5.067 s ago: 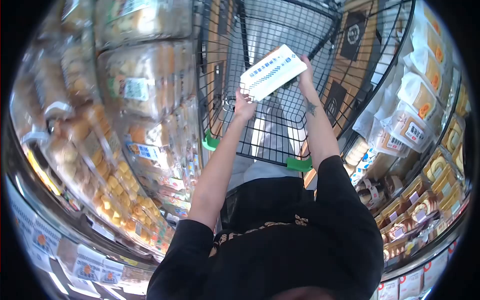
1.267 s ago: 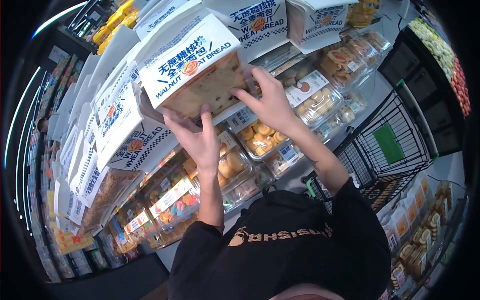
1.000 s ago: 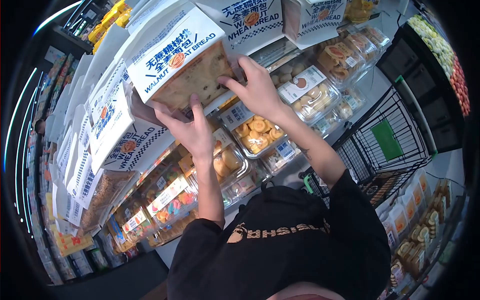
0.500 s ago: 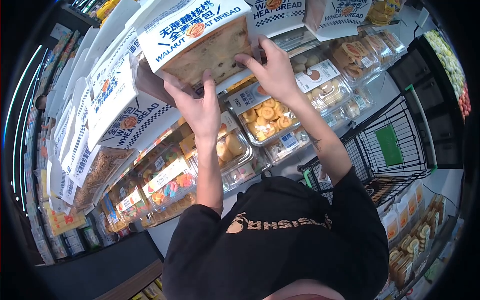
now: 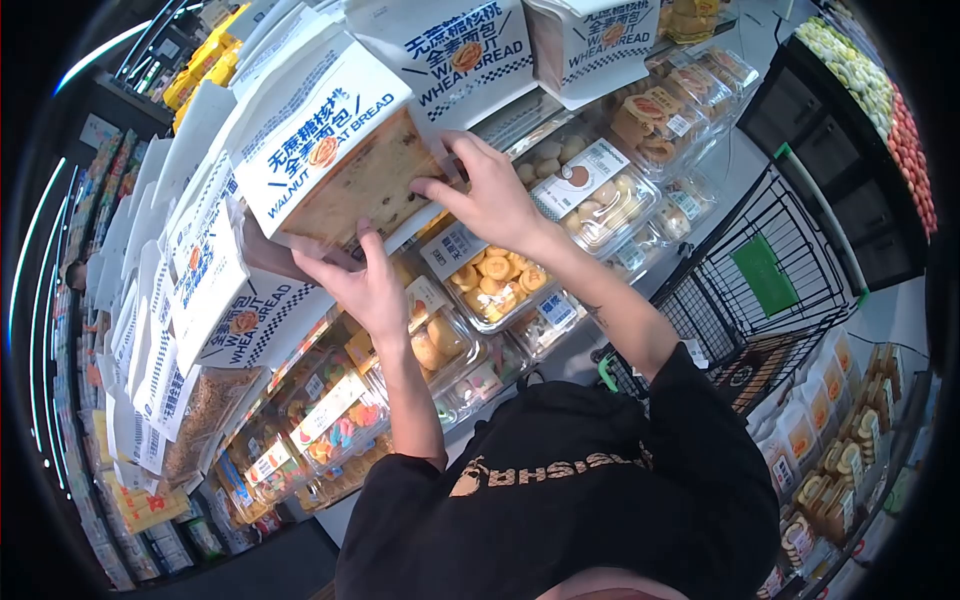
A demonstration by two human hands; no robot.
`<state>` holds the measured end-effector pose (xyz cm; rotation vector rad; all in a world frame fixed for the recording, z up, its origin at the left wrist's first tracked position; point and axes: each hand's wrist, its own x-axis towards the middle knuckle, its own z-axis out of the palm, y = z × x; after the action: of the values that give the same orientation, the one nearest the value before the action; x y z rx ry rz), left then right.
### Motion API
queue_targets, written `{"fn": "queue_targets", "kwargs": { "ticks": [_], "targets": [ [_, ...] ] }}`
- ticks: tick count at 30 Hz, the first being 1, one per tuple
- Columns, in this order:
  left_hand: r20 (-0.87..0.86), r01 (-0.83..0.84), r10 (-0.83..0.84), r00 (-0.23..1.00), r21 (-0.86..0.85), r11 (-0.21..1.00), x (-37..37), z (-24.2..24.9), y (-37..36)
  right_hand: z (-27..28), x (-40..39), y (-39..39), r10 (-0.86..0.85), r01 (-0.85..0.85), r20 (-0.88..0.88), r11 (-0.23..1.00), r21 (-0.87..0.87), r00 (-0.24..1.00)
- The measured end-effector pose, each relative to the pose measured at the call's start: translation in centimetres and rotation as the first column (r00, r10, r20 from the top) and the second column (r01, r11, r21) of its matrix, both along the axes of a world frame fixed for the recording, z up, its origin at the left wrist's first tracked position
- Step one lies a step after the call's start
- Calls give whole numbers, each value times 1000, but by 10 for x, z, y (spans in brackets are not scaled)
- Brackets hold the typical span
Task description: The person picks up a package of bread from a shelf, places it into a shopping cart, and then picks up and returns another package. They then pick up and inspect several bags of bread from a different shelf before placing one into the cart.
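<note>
A white paper bag of walnut wheat bread (image 5: 325,140) with blue lettering is tilted, and brown bread shows through its clear window. My left hand (image 5: 365,285) grips the lower near edge, thumb against the window. At the right end, my right hand (image 5: 490,195) pinches the side, thumb on the window and fingers around the corner. A matching bread bag (image 5: 245,315) stands close by on the left. Two more bread bags (image 5: 465,60) (image 5: 600,45) stand behind and to the right. The far side of the held bag is hidden.
Clear boxes of cookies (image 5: 495,285), pale round pastries (image 5: 595,195) and colourful sweets (image 5: 340,420) line the display below. A black wire shopping cart (image 5: 770,275) stands at the right. Packaged baked goods (image 5: 850,450) fill a rack at lower right.
The view has shifted, so the shelf goods and the bread bag appear lower and further left. Both hands keep hold of the bag, which is nearly unchanged in tilt.
</note>
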<state>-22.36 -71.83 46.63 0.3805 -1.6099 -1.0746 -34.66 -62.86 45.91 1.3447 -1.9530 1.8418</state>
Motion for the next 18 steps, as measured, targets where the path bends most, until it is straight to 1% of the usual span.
{"fn": "queue_targets", "kwargs": {
  "ticks": [1, 2, 3, 4, 5, 6, 7, 9, 10, 11, 12, 13, 14, 15, 16, 17, 18],
  "targets": [
    [-8, 16, -16, 1000, 0, 1000, 0, -2, 6, 0, -1, 5, -16, 16, -8, 1000, 0, 1000],
    [-2, -268, 274, 962, -226, 937, 0, -5, 14, 0, -2, 10, -69, 67, -20, 995, -80, 997],
    [-67, -507, 534, 843, -430, 747, -3, -9, 22, 0, -6, 16, -125, 118, -29, 980, -162, 992],
    [-233, -450, 385, 893, -432, 782, -9, -16, 32, -5, -17, 23, -200, 196, 2, 962, -190, 980],
    [-264, -353, 244, 933, -546, 760, -11, -20, 43, -8, -32, 34, -275, 271, 14, 938, -215, 961],
    [-215, -174, 47, 975, -620, 765, -18, -19, 53, -11, -46, 46, -369, 369, 43, 902, -223, 928],
    [-152, 4, -148, 977, -683, 730, -25, -16, 63, -12, -62, 59, -457, 461, 72, 857, -230, 886],
    [113, 245, -221, 969, -573, 782, -55, 3, 84, -12, -96, 83, -636, 627, 41, 745, -227, 770],
    [183, 309, -250, 951, -481, 820, -73, 10, 92, -11, -110, 94, -639, 628, 36, 743, -232, 769],
    [248, 361, -282, 927, -382, 851, -92, 16, 98, -10, -124, 104, -675, 666, 21, 722, -188, 738],
    [282, 369, -283, 917, -327, 870, -111, 18, 101, -10, -136, 112, -708, 702, 10, 698, -142, 706],
    [316, 374, -285, 905, -271, 887, -128, 19, 102, -14, -150, 118, -705, 699, 12, 701, -145, 709],
    [358, 394, -306, 882, -203, 896, -144, 17, 101, -19, -164, 122, -630, 633, 62, 767, -104, 774],
    [356, 388, -300, 885, -209, 898, -156, 17, 101, -19, -174, 125, -549, 558, 113, 827, -70, 828],
    [378, 456, -373, 847, -158, 876, -165, 17, 101, -22, -182, 128, -502, 511, 125, 859, -44, 856],
    [395, 520, -444, 804, -104, 848, -172, 15, 101, -23, -185, 127, -497, 506, 126, 861, -48, 859],
    [383, 513, -443, 810, -99, 853, -178, 13, 103, -25, -189, 126, -452, 462, 160, 886, -30, 877]
  ]
}}
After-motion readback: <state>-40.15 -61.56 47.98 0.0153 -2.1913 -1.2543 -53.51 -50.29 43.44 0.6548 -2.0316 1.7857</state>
